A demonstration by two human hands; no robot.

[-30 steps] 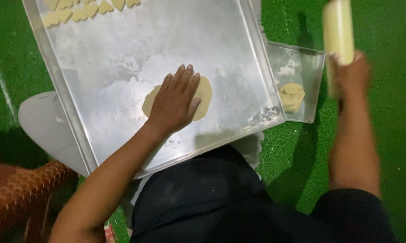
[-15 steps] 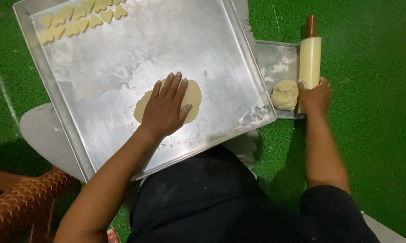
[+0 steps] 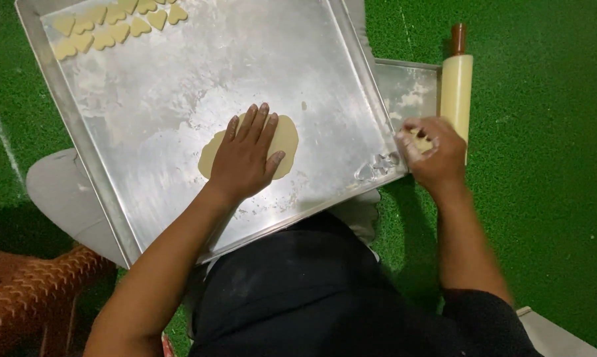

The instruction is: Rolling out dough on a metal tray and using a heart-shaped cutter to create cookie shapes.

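the big tray (image 3: 146, 192) rests on the person's lap. a flat piece of dough (image 3: 286, 135) lies on it, near the middle and toward the near edge. the left hand (image 3: 245, 158) lies flat on the dough. small heart shapes (image 3: 116, 23) sit in rows at the far left corner. a cutter (image 3: 378, 165) lies at the near right corner. a small tray (image 3: 411, 86) sits just right of the big tray. the right hand (image 3: 434, 149) is over its near end. the rolling pin (image 3: 457, 86) lies along its right side.

Pale yellow dough (image 3: 286, 135), silver tray (image 3: 179, 99), seemingly cream rolling pin (image 3: 456, 92).
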